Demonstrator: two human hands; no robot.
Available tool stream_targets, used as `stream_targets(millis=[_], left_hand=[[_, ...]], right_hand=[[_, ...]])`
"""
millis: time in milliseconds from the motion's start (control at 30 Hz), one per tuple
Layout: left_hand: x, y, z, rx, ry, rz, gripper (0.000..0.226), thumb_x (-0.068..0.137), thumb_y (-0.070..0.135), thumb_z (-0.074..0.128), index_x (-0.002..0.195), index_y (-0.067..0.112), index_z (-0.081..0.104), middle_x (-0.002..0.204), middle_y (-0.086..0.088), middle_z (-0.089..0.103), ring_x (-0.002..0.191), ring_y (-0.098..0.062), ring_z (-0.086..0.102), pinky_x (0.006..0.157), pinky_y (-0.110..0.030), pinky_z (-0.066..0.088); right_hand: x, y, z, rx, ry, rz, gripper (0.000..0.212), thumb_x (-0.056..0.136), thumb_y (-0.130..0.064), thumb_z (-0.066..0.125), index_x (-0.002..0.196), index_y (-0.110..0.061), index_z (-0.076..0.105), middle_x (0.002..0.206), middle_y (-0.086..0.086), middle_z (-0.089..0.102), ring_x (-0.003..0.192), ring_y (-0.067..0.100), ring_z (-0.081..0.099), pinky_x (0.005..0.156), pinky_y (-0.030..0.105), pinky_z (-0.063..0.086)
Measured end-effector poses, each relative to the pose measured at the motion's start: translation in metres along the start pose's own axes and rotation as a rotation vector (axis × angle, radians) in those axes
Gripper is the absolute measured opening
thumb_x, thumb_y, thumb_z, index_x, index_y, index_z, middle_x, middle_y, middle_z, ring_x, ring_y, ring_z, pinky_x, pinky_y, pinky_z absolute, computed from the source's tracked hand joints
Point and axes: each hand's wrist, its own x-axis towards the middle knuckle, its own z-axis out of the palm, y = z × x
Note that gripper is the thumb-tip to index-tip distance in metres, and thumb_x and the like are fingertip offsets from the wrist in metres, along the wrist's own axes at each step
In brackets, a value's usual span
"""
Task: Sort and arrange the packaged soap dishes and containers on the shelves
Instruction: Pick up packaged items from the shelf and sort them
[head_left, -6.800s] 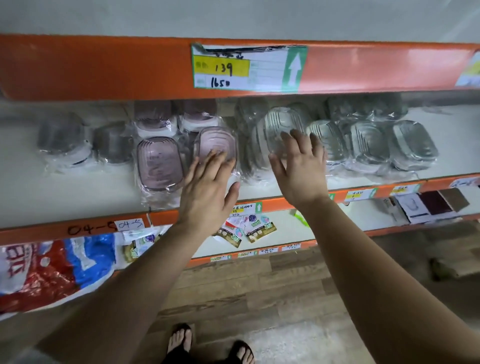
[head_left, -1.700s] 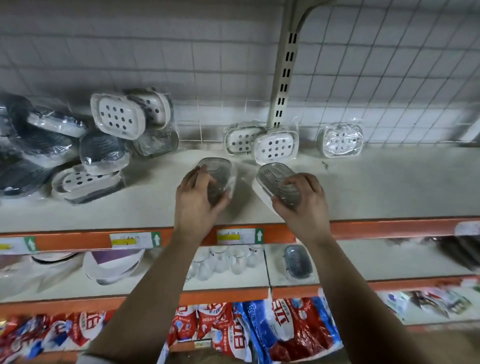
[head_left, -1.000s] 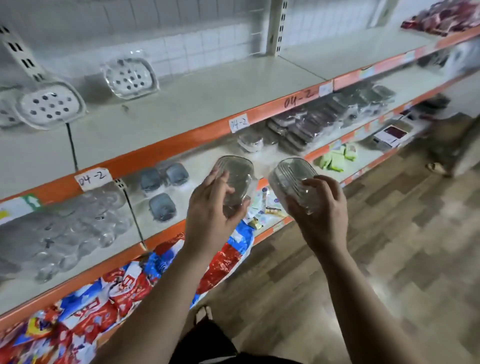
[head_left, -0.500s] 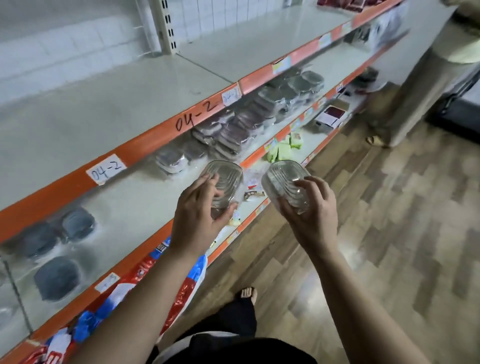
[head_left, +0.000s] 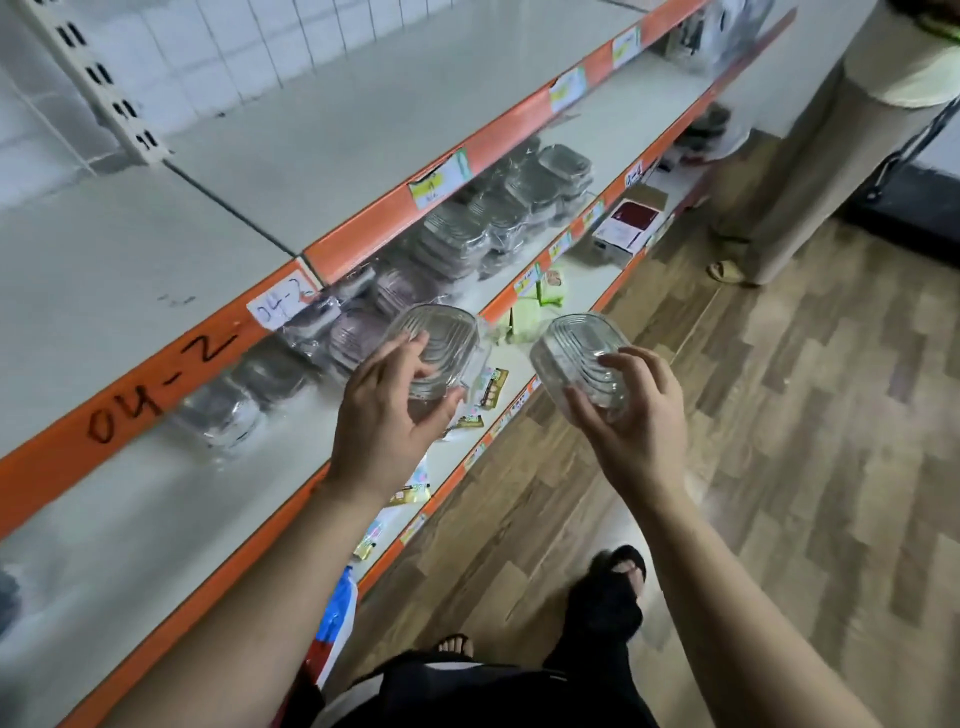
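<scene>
Orange-edged shop shelves (head_left: 130, 260) run from seven o'clock up toward one o'clock, with wood-plank floor (head_left: 805, 415) filling the three o'clock side. Both hands are raised in front of the middle shelf, each grasping one clear ribbed soap dish.

The left soap dish (head_left: 436, 343) sits at one o'clock from the left hand (head_left: 384, 421). Its near end is tucked into the curled fingers, with the thumb under its lower edge, and the far end sticks out over the shelf lip. The right soap dish (head_left: 576, 353) sits at eleven o'clock from the right hand (head_left: 634, 426). The thumb presses its near corner and the fingers wrap over its ribbed top. The two dishes are held apart at about the same height, with both forearms reaching up from six o'clock.

On the middle shelf, wrapped clear soap dishes (head_left: 498, 218) are stacked at twelve o'clock from the hands, and pinkish wrapped ones (head_left: 358, 332) lie just behind the left dish.
</scene>
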Motion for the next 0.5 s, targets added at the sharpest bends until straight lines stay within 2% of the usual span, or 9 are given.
stream_targets(millis=[133,267,400,500], left_hand=[[0.044,0.019,0.057,0.050,0.030,-0.031,0.058,0.084,0.037,0.067,0.122,-0.006,0.059,0.092,-0.010,0.069,0.118,-0.034,0.058,0.097,-0.042,0.046],[0.087,0.052,0.112,0.067,0.077,-0.113,0.057,0.083,0.034,0.069,0.123,-0.005,0.059,0.094,-0.009,0.068,0.120,-0.032,0.057,0.099,-0.041,0.045],[0.118,0.076,0.152,0.097,0.134,-0.200,0.061,0.085,0.045,0.058,0.123,-0.002,0.060,0.095,-0.008,0.069,0.118,-0.028,0.058,0.099,-0.037,0.043],[0.142,0.083,0.178,0.114,0.162,-0.277,0.056,0.085,0.043,0.062,0.119,-0.002,0.061,0.098,-0.009,0.068,0.113,-0.029,0.061,0.094,-0.038,0.048]], right_hand=[[0.062,0.046,-0.009,0.016,-0.063,-0.068,0.039,0.079,-0.029,0.079,0.108,-0.006,0.066,0.119,0.010,0.060,0.115,0.029,0.054,0.100,0.042,0.042],[0.133,0.098,-0.030,-0.005,-0.176,-0.151,0.042,0.079,-0.032,0.079,0.110,-0.007,0.065,0.121,0.011,0.059,0.114,0.031,0.055,0.100,0.040,0.042],[0.196,0.138,-0.040,-0.020,-0.261,-0.252,0.042,0.080,-0.032,0.079,0.110,-0.008,0.065,0.122,0.011,0.058,0.115,0.032,0.054,0.100,0.039,0.042],[0.240,0.157,-0.028,0.016,-0.303,-0.274,0.041,0.081,-0.032,0.077,0.111,-0.007,0.065,0.122,0.012,0.058,0.115,0.032,0.054,0.099,0.044,0.043]])
